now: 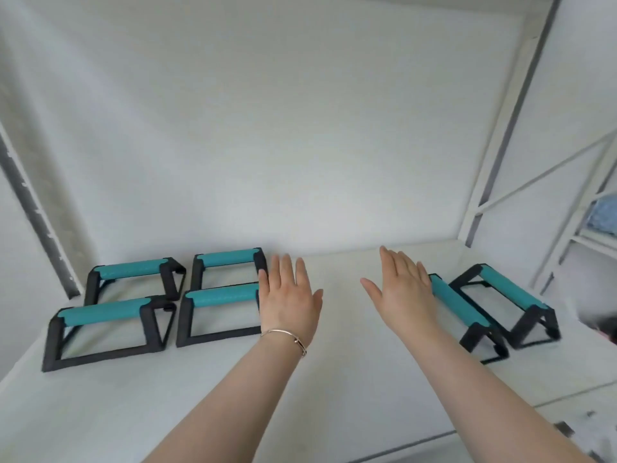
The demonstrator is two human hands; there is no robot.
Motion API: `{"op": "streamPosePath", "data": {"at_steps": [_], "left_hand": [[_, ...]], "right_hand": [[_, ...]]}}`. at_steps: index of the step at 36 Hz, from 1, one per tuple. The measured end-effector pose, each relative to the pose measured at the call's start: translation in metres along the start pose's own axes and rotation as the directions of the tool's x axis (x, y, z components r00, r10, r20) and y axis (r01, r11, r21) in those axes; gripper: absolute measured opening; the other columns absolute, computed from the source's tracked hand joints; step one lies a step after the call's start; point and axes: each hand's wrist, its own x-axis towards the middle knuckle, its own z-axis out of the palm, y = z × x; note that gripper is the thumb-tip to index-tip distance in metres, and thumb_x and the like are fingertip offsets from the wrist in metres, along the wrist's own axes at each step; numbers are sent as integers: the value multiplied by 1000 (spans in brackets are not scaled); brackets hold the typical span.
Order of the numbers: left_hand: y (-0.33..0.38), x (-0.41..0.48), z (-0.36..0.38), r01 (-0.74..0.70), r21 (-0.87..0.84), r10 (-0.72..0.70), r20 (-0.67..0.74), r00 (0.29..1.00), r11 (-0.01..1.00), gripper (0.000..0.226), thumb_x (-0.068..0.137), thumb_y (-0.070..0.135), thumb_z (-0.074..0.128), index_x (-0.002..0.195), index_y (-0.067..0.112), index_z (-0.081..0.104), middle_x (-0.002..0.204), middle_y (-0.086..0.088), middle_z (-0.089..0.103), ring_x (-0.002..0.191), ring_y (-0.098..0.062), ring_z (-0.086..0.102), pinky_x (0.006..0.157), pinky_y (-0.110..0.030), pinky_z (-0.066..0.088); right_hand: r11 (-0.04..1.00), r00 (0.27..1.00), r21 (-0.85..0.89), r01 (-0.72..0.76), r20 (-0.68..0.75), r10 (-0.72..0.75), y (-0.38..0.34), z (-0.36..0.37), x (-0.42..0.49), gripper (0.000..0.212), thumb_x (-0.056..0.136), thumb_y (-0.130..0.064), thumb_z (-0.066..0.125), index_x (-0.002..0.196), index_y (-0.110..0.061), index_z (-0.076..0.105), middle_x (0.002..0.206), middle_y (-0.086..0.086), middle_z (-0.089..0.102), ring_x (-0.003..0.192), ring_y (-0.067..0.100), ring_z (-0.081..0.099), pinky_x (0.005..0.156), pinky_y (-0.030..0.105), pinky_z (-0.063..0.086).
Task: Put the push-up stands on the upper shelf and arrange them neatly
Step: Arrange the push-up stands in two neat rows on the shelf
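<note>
Several push-up stands with black frames and teal grips stand on the white shelf (334, 262). On the left they form a tidy two-by-two block: back-left stand (133, 269), back-right stand (227, 258), front-left stand (103, 312), front-right stand (222, 295). Two more sit askew at the right: one stand (459, 305) and another stand (510, 290) beside it. My left hand (288, 295) is flat and open against the right ends of the block. My right hand (405, 294) is open, fingers touching the left side of the nearer askew stand. Neither hand holds anything.
The shelf's back wall (267, 128) is plain white. A metal upright (33, 208) rises at the left, and white uprights with cross braces (500, 162) at the right. A blue item (604, 215) lies on a neighbouring rack. The shelf's front edge (417, 436) runs below my forearms.
</note>
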Motion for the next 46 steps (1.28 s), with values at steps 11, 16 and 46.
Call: {"op": "streamPosePath", "data": {"at_steps": [11, 16, 46], "left_hand": [[227, 14, 44, 84, -150, -57, 175, 983, 985, 70, 87, 70, 37, 126, 12, 42, 122, -7, 50, 112, -27, 47, 92, -36, 40], [273, 23, 63, 258, -251, -167, 333, 928, 933, 83, 76, 78, 48, 122, 9, 38, 117, -8, 50, 108, -28, 53, 90, -38, 47], [36, -30, -24, 158, -202, -55, 436, 898, 967, 45, 86, 22, 62, 130, 24, 50, 115, -1, 63, 92, -20, 60, 77, -31, 53]], "right_hand": [[947, 939, -138, -289, 151, 309, 207, -29, 21, 76, 92, -64, 34, 148, -14, 25, 145, 9, 41, 129, 31, 40, 102, 47, 38], [924, 874, -110, -366, 301, 382, 241, -9, 24, 74, 87, -67, 45, 136, -12, 33, 131, 9, 44, 111, 30, 50, 82, 40, 47], [992, 927, 120, -38, 374, -10, 106, -21, -8, 34, 91, -50, 51, 111, -22, 52, 89, -2, 58, 80, 23, 57, 62, 33, 44]]}}
